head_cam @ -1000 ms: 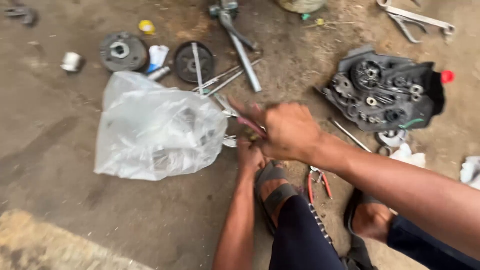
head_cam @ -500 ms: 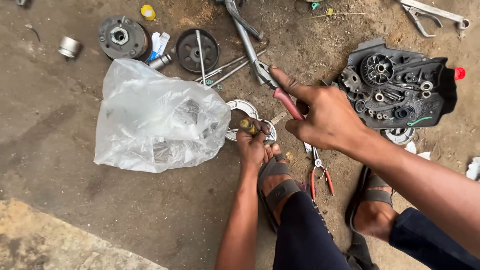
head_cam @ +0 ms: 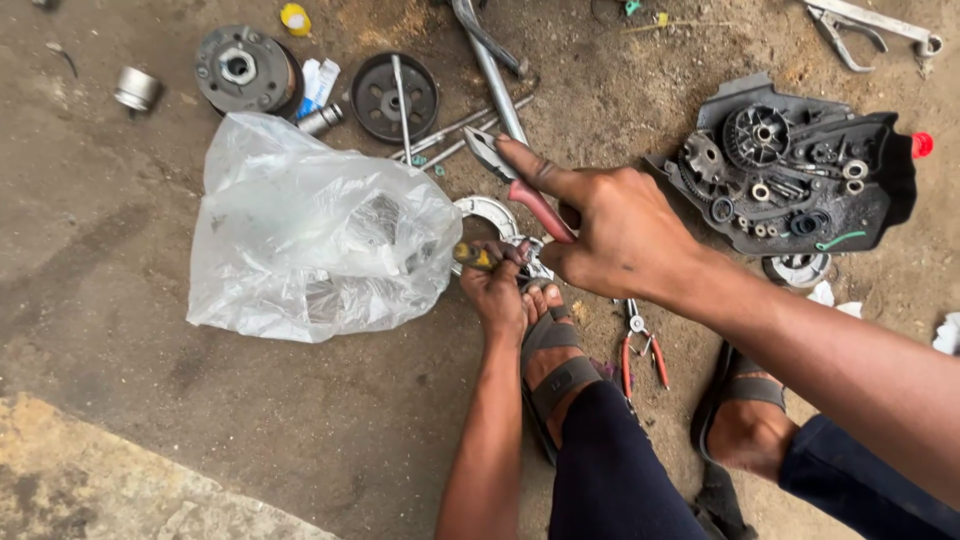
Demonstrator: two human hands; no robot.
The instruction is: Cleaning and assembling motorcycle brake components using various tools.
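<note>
My right hand (head_cam: 620,230) is closed around red-handled pliers (head_cam: 520,185), whose jaws point up and left, with my index finger stretched along them. My left hand (head_cam: 497,285) reaches down beside my sandalled foot (head_cam: 555,355) and grips a small yellow-handled tool (head_cam: 470,256) against a round metal ring part (head_cam: 492,212) on the ground. A crumpled clear plastic bag (head_cam: 310,235) lies just left of my left hand.
On the dirt floor lie a black engine cover with gears (head_cam: 795,175), two round clutch parts (head_cam: 245,70) (head_cam: 395,97), long metal rods (head_cam: 495,70), a small cylinder (head_cam: 137,88), red snap-ring pliers (head_cam: 640,345) by my foot, and large pliers (head_cam: 870,25) at top right.
My right hand lifted from over my left hand and moved up and right with the red-handled pliers. My left hand stayed at the ring part. The view shifted closer.
</note>
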